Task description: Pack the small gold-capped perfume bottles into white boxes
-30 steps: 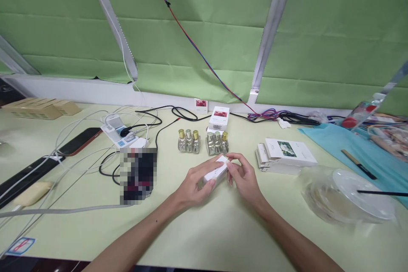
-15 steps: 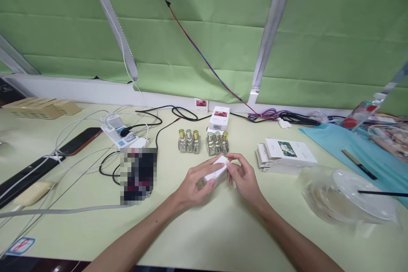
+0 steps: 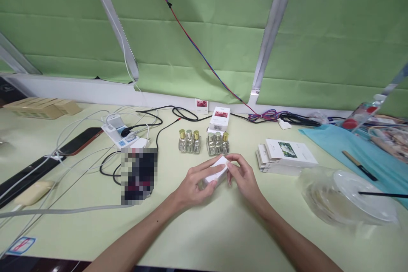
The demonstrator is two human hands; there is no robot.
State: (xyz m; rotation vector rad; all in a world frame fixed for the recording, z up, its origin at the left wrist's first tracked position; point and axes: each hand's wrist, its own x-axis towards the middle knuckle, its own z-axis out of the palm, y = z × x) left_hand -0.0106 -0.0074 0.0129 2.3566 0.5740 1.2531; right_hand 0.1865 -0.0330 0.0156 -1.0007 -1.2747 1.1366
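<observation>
A small white carton (image 3: 217, 174) is held over the table between both hands, tilted with its far end to the right. My left hand (image 3: 197, 182) is closed round its left side, with fingers along the top and the thumb at the near side. At the far right end, my right hand (image 3: 244, 176) pinches the carton's edge with thumb and fingers. Just beyond stand two groups of small glass bottles with gold and silver-green caps, a left group (image 3: 189, 142) and a right group (image 3: 217, 143). Whatever the carton contains is hidden.
White cartons with a flower picture (image 3: 287, 155) lie stacked at right, near a plastic-wrapped round container (image 3: 353, 195). A white carton with a red picture (image 3: 219, 119) lies behind the bottles. Cables and a power strip (image 3: 117, 131) spread on the left. A knife (image 3: 360, 165) rests on blue cloth.
Both hands keep their hold on the carton, with only a very slight shift of the fingers and carton. The other things stay where they were.
</observation>
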